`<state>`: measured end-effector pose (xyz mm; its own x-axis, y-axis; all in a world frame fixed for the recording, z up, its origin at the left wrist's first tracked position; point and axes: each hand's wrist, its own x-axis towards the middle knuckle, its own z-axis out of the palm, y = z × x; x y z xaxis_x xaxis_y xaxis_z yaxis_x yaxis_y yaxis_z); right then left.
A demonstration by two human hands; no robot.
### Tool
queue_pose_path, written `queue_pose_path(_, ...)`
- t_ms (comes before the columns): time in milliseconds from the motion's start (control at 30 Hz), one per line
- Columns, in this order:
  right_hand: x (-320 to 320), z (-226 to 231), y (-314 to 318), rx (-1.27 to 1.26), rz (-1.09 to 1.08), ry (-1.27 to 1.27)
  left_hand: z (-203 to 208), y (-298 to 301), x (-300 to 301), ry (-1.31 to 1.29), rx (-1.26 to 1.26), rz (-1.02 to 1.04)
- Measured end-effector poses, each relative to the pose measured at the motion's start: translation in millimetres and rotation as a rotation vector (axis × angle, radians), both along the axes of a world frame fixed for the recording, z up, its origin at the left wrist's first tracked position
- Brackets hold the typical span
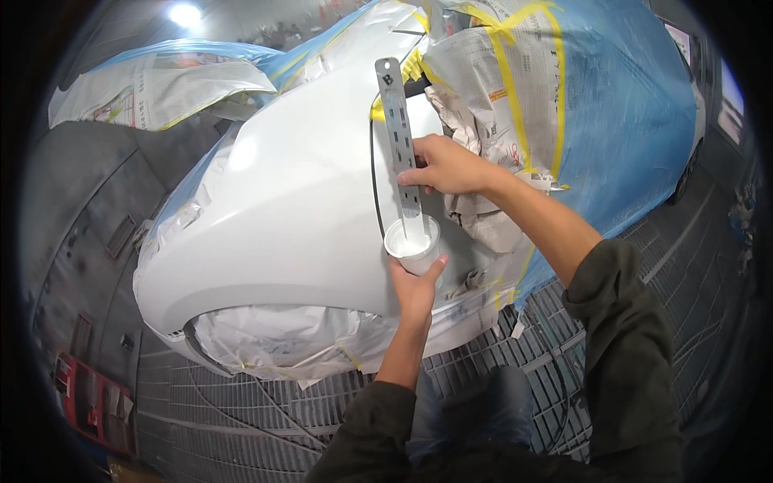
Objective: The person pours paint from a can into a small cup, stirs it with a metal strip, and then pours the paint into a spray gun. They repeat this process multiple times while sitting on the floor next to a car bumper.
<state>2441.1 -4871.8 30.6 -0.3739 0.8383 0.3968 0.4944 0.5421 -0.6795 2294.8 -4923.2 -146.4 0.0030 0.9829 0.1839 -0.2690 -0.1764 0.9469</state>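
My left hand is wrapped round a translucent plastic cup from below and in front. White paint shows inside the cup. Between the thumb and fingers of my right hand is a long flat metal mixing ruler with slots and a hole at its top. The ruler stands nearly upright, leaning slightly, with its lower end dipped in the paint. Behind both hands is a white car fender; the fingers behind the ruler are partly hidden.
Newspaper with yellow tape and blue masking film cover the car's door side. White masking paper fills the wheel arch. A covered panel juts out at the upper left. Hoses lie on the grated floor. A red cabinet stands lower left.
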Motion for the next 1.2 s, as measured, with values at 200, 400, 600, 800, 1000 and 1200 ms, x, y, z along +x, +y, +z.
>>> queue_pose_path(200, -14.8, -5.5, -13.2, -0.076, -0.095, -0.205, -0.8, 0.4, -5.6, 0.013, 0.017, 0.031)
queue_pose_path(400, 2.1, 3.1, 2.4, -0.155, -0.081, 0.060, 7.5, -2.1, -2.3, 0.036, 0.019, 0.012)
queue_pose_path(600, -13.4, -11.7, -4.8, -0.258, -0.146, -0.107, -0.7, 0.4, -1.1, 0.007, 0.037, 0.024)
queue_pose_path(800, -1.8, 2.4, 6.5, -0.215, -0.132, 0.256, -7.0, 4.1, -1.0, 0.031, 0.015, 0.031)
queue_pose_path(1000, 7.3, 24.2, 10.3, -0.155, -0.131, 0.320, -6.1, 2.1, -1.0, 0.056, -0.018, 0.026)
queue_pose_path(1200, 9.8, 23.0, 15.4, -0.176, -0.101, 0.367, -3.3, -0.9, -1.7, 0.041, -0.025, 0.012)
